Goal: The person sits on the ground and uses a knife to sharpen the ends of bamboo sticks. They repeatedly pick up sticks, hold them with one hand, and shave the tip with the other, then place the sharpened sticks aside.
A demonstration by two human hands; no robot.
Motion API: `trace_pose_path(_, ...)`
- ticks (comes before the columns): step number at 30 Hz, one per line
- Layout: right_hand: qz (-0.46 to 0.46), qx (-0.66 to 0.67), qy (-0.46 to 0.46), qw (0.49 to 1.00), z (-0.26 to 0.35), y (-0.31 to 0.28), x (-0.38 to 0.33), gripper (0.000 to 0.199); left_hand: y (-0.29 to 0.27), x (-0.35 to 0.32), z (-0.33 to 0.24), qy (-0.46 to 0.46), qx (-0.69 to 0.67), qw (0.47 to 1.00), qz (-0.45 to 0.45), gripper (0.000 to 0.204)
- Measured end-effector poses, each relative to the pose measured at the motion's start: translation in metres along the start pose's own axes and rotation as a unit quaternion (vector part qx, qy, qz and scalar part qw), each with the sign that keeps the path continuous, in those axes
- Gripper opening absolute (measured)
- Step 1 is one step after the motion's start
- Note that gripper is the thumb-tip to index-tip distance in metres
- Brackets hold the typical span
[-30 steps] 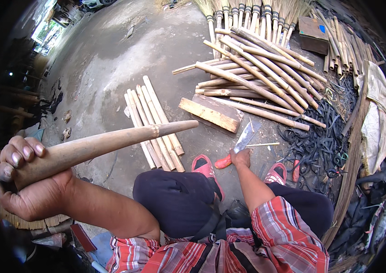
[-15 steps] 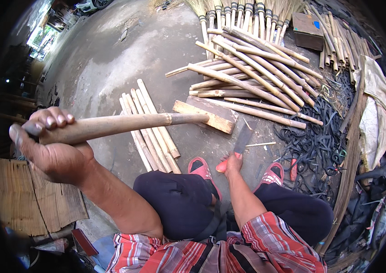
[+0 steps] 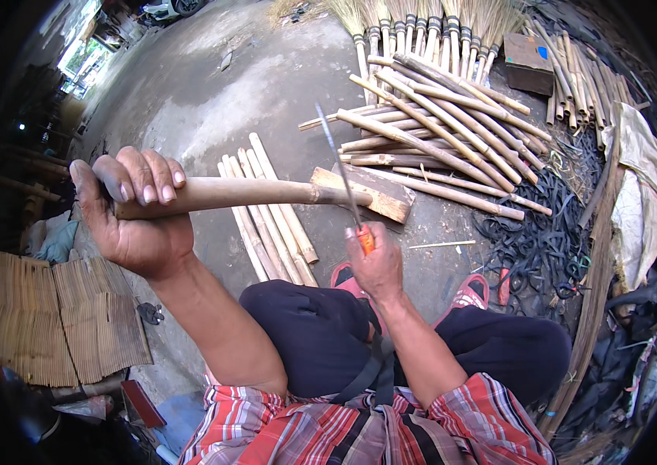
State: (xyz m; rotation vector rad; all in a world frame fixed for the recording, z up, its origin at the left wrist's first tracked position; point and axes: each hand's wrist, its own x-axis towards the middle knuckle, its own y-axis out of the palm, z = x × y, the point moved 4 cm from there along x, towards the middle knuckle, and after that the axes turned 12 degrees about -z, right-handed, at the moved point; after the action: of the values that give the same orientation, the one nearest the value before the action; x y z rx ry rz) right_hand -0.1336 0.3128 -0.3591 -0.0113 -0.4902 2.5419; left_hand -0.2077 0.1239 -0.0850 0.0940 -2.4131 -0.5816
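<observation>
My left hand [image 3: 142,209] is closed round the near end of a bamboo pole [image 3: 243,193], raised at the left. The pole's far end rests on a wooden block [image 3: 375,194] on the floor. In my right hand [image 3: 379,263] is a long-bladed knife [image 3: 336,159] with an orange-red handle, its blade pointing up and away. The blade is seen nearly edge-on and crosses in front of the pole close to the block; whether it touches the pole I cannot tell.
Several cut poles [image 3: 282,225] lie left of the block. Beyond it is a larger pile of poles [image 3: 437,132], with grass brooms [image 3: 429,23] behind. Black rubber strips [image 3: 530,240] are heaped at right. A slatted bamboo mat [image 3: 65,318] lies at left, a cardboard box [image 3: 528,62] far right.
My right hand has lifted the knife from low beside my foot, up and leftward across the pole. My left hand and the pole's near end have shifted slightly right in the picture.
</observation>
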Motion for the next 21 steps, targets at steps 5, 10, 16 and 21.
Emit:
trace_pose_path(5, 0.048, 0.150, -0.163, 0.974, 0.061, 0.021, -0.020, 0.032, -0.013, -0.007, -0.002, -0.013, -0.020, 0.999, -0.033, 0.053)
trace_pose_path(10, 0.075, 0.013, -0.008, 0.997, 0.035, 0.026, 0.004, 0.036, -0.023, -0.006, -0.002, -0.011, -0.070, 0.997, 0.007, 0.054)
trace_pose_path(16, 0.103, 0.113, -0.133, 0.979, 0.049, 0.027, -0.008, 0.032, -0.024, -0.001, 0.004, -0.041, -0.128, 0.990, 0.054, 0.050)
trace_pose_path(21, 0.013, 0.021, -0.034, 0.999, 0.037, 0.027, -0.003, 0.030, -0.026, 0.000, 0.004, -0.048, -0.147, 0.985, 0.079, 0.046)
